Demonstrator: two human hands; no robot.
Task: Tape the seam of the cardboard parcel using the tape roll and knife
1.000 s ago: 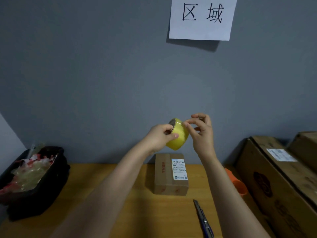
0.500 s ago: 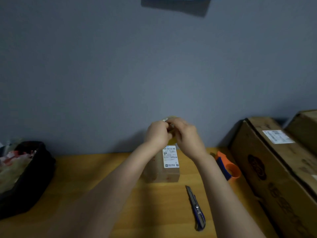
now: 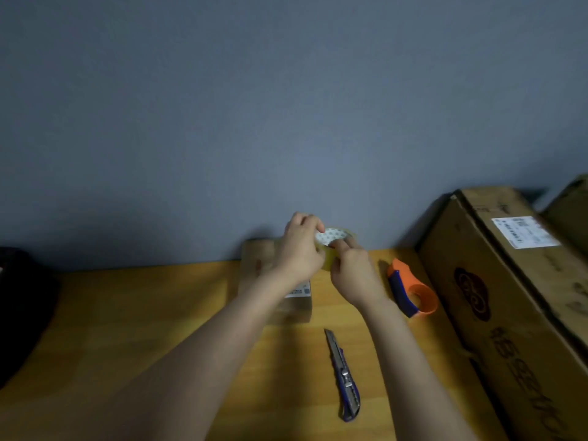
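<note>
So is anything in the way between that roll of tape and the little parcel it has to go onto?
Nothing visible. Both hands, left hand and right hand, hold the tape roll just above the small parcel. The knife lies nearer the person and the orange tape dispenser off to the right.

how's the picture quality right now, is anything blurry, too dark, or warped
Head view: dim overall, with no glare; hands and tape roll slightly motion-blurred; knife fairly sharp; bin at left nearly lost in shadow; wide-angle lens stretches the big box at right.
</note>
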